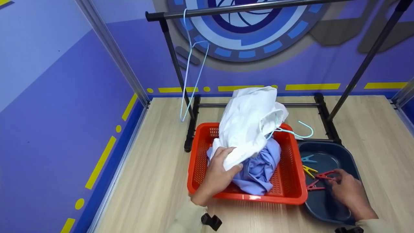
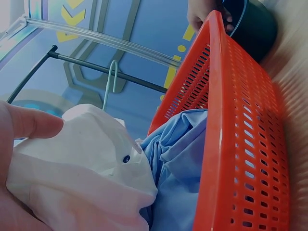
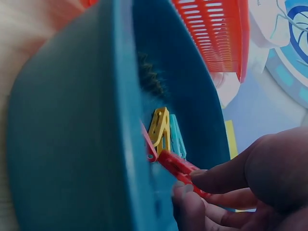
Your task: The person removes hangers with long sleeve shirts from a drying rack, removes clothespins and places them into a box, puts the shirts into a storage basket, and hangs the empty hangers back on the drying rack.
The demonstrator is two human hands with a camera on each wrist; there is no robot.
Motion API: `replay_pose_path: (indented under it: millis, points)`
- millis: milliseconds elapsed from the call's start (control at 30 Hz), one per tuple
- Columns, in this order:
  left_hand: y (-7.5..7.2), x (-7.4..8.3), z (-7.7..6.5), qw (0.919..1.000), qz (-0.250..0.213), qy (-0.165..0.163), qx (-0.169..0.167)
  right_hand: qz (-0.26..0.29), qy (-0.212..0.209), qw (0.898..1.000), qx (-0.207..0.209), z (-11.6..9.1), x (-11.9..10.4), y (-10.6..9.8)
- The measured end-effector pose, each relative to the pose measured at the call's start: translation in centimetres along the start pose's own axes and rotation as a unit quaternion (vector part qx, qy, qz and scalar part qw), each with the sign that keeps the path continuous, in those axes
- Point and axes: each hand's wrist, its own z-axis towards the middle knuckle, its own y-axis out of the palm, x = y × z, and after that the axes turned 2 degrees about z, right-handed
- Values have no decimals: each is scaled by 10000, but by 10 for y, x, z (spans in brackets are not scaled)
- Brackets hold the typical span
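Note:
My left hand [image 1: 217, 174] grips one end of a white shirt [image 1: 245, 123], thumb on one side and fingers on the other. A small dark button [image 2: 126, 159] shows on the cloth. The shirt lies bunched across the orange basket [image 1: 299, 194], over a crumpled blue-purple garment [image 1: 258, 170]. From the shirt's right side sticks the hook of a pale green hanger [image 1: 305, 132]. Over the dark basin [image 1: 330, 212], my right hand [image 1: 351, 191] pinches a red clothespin [image 3: 178, 166] between thumb and fingers. Another red clothespin [image 1: 313, 186], a yellow clothespin [image 1: 310, 171] and a blue-green clothespin [image 1: 309, 159] lie beside it.
A black clothes rack [image 1: 226, 12] stands behind the basket, its right post slanting down near the basin. An empty light-blue wire hanger [image 1: 186, 81] hangs at the bar's left end. Patterned purple walls [image 1: 64, 97] close off the left and back of the wooden surface [image 1: 139, 181].

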Motion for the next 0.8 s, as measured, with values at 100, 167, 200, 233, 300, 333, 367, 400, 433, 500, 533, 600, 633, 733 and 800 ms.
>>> replay_pose_path:
  millis: [100,167,200,233,300,333,367,400,433,500,533,600,633,733,800]
  points:
    - [0,0,0,10000,-13,-18,5,106,100,9996,-229,1,0,1]
    - [0,0,0,10000,-18,-33,9,183,189,9990,-360,1,0,1]
    - [0,1,0,10000,-20,-49,3,201,207,9988,-393,1,0,1]
    - [0,1,0,10000,-21,-60,0,226,226,9986,-424,1,0,1]
    - [0,1,0,10000,-6,-74,-13,253,211,9987,-398,0,0,1]
    - [0,1,0,10000,10,-79,-17,263,192,9988,-366,0,0,1]
    - [-1,1,0,10000,22,-68,-17,283,156,9990,-323,-1,0,1]
    - [-1,1,0,10000,38,-44,-20,274,105,9992,-264,-1,0,1]
    - [-1,1,0,10000,62,-5,-21,249,57,9995,-198,-2,0,1]
    - [-2,0,0,9999,103,83,-32,187,-11,9998,-59,-2,-2,0]
    - [-2,0,0,9999,102,125,-51,162,-20,9999,8,-3,-3,0]
    - [-3,0,0,9997,100,204,-112,108,10,9999,100,-3,-8,0]
    - [-4,0,0,9996,104,228,-153,119,40,9998,130,-4,-11,0]
    - [-5,-1,0,9986,149,348,-369,365,113,9991,184,-6,-21,-2]
    - [-7,-2,-1,9969,285,504,-532,811,37,9965,192,-9,-28,-3]
